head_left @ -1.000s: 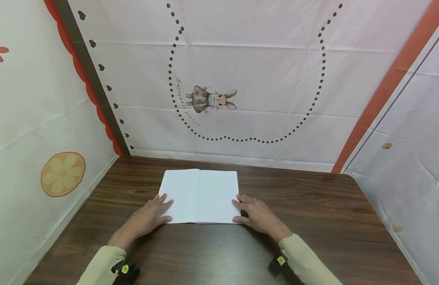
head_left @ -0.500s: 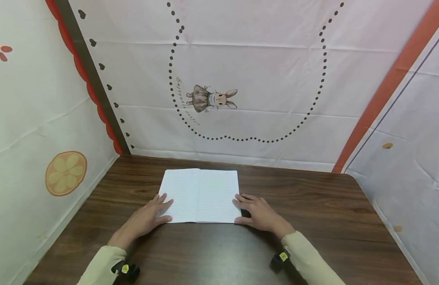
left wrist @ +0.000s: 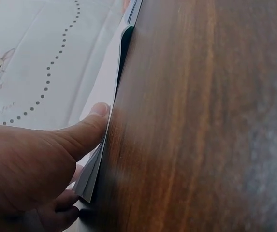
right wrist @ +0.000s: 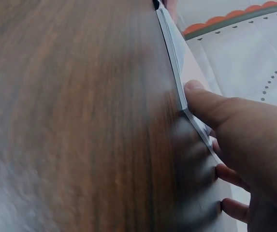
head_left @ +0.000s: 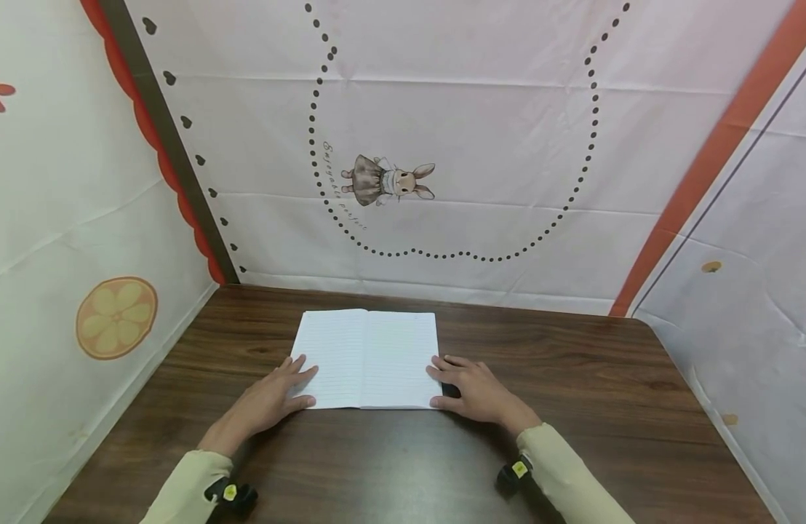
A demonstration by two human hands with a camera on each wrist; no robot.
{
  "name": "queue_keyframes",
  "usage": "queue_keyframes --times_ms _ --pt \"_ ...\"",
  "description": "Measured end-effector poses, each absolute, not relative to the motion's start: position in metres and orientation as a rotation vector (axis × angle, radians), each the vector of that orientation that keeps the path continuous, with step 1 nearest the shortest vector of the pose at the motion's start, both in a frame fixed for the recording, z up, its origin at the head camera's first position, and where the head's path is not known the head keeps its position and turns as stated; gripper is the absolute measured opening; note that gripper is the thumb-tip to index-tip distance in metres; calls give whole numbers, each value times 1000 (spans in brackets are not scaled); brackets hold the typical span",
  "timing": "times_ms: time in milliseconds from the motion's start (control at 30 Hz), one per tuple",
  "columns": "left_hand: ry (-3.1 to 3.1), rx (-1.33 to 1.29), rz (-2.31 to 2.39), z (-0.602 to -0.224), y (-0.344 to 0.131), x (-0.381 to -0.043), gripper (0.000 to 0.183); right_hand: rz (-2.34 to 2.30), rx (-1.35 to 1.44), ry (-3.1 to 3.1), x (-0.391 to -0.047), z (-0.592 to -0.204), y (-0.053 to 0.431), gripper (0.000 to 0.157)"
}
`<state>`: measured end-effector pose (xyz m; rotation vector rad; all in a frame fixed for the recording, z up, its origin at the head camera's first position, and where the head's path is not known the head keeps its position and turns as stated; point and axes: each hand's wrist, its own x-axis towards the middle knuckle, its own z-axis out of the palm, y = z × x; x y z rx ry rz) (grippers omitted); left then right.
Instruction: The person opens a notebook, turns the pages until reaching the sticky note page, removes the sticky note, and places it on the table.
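Creased printed sheets [head_left: 481,145] are walling in three sides of a dark wood-grain counter [head_left: 573,378], making a small screened-off booth, apparently a recording setup; a sideways rabbit [head_left: 386,180] and an orange slice [head_left: 117,318] are decorating them, while black wrist-worn cameras [head_left: 508,480] are showing below. The sheets are hiding whether home or office is lying beyond.

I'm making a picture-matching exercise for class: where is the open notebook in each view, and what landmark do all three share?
Head: the open notebook lies below the middle, slightly left, between the left hand and the right hand.
Left wrist: the notebook is a slanting strip, mostly left of centre, running from the top toward lower left.
Right wrist: the notebook slants right of centre, from the top toward lower right.
Shared landmark: the printed dotted line.
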<state>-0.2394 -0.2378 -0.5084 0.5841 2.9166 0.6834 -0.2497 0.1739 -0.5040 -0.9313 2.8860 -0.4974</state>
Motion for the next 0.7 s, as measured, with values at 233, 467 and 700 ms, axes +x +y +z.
queue_keyframes --times_ms 233,467,700 --pt "2911 576 701 -510 -237 -241 65 -570 -919 2935 -247 -507 172 65" --pt "2885 591 681 -503 -235 -241 63 -604 -870 2969 -244 -508 168 66" --pt "2859 551 463 -474 -215 -243 61 -605 -836 3003 -244 -512 163 62"
